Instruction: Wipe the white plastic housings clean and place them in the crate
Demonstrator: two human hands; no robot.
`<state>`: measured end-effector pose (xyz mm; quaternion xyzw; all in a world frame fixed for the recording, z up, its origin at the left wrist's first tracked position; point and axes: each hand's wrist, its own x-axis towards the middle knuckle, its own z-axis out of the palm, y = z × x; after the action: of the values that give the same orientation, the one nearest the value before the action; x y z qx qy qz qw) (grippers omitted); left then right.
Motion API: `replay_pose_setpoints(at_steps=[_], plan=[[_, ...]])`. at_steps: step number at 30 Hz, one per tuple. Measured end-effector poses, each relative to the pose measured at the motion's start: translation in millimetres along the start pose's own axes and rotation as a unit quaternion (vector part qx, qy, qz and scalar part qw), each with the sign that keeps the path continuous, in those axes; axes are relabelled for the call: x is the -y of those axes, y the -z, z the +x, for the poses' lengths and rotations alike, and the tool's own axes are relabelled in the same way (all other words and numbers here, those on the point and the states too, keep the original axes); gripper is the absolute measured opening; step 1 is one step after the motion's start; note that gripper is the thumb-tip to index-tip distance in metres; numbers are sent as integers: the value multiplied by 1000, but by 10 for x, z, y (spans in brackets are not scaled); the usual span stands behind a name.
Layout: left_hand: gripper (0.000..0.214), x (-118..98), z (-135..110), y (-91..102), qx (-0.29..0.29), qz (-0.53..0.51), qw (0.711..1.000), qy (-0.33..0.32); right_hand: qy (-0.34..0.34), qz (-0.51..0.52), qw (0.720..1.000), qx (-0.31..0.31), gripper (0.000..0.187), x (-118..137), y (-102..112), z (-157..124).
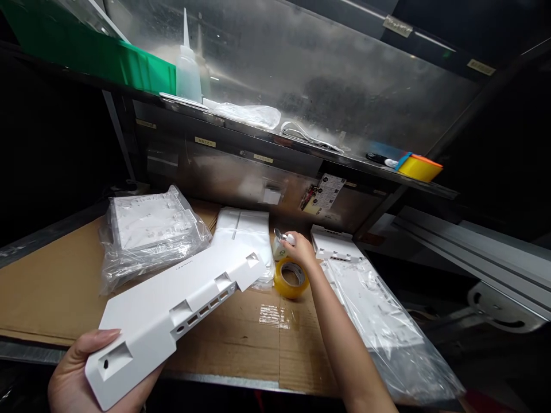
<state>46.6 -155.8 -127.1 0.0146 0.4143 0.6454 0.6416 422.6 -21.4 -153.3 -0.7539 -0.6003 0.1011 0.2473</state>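
Note:
My left hand (81, 370) grips one end of a white plastic housing (172, 292), thumb on top and fingers beneath. The housing is held tilted above the bench, its row of port cutouts facing me. Further back, my right hand (299, 249) is closed around the top of a small whitish container (279, 250) with a shiny metal piece. My fingers hide part of it, so its exact kind is unclear. Just in front of that container lies a roll of yellow tape (291, 279). Behind the housing lies a stack of clear plastic bags (245, 225).
Bagged white housings lie at the left (150, 223) and right (379, 310); another white housing (336, 244) sits at the back right. Cardboard (241, 344) covers the bench. Above, a metal shelf carries a green bin (129, 66), a nozzle bottle (188, 74) and a yellow box (419, 167).

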Motion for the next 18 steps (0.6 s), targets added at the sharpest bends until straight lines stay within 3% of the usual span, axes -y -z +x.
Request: replay_pose_setpoints(at_steps=[5, 9, 14, 18], plan=[[55, 2, 30, 77, 46, 20, 999, -11, -39, 14, 999, -13, 48, -47, 45, 29], [58, -13, 33, 105, 43, 14, 999, -15, -64, 3, 998, -21, 41, -74, 115, 80], [58, -11, 12, 77, 29, 11, 999, -14, -21, -15, 1000, -13, 37, -33, 148, 102], [56, -6, -19, 103, 67, 31, 997, -27, 12, -15, 1000, -8, 34, 10, 138, 83]])
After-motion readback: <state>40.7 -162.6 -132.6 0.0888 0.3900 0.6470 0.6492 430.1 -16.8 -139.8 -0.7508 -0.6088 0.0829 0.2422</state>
